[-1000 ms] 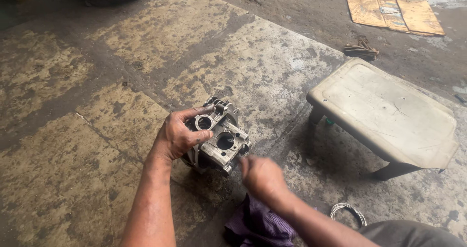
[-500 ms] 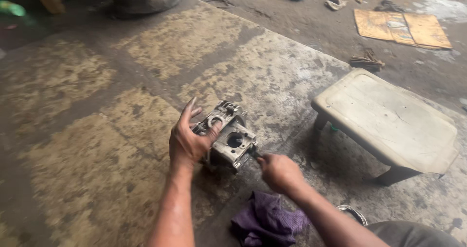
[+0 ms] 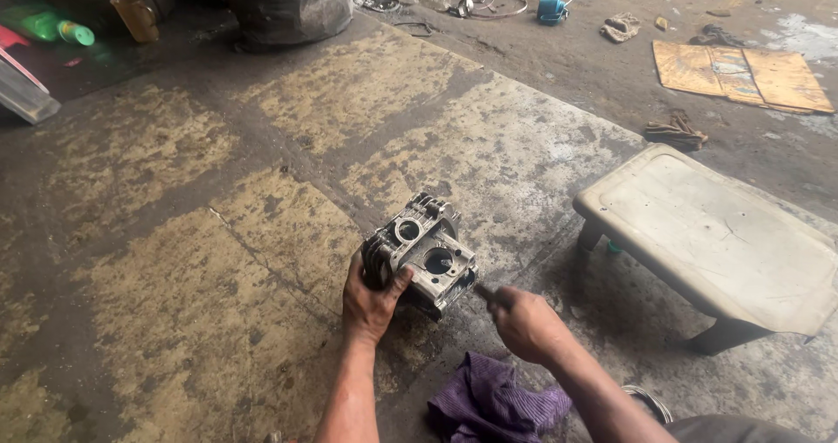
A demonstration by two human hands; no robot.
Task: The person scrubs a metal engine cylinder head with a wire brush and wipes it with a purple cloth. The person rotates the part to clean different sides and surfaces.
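While the left hand (image 3: 371, 299) clamps the finned engine cylinder head (image 3: 422, 253) upright on the stained concrete floor (image 3: 218, 260), the right hand (image 3: 524, 322), closed on a thin tool (image 3: 483, 292), should work steadily at its near-right edge.

Bare floor (image 3: 192, 260) lies open left of the engine block (image 3: 423, 255); a low stool (image 3: 716, 233) and purple rag (image 3: 493, 404) crowd its right.

Dull grey cast-metal engine part (image 3: 422, 253), crumpled purple cloth (image 3: 491, 401), matt worn plastic stool (image 3: 716, 238), rough stained concrete floor (image 3: 175, 233).
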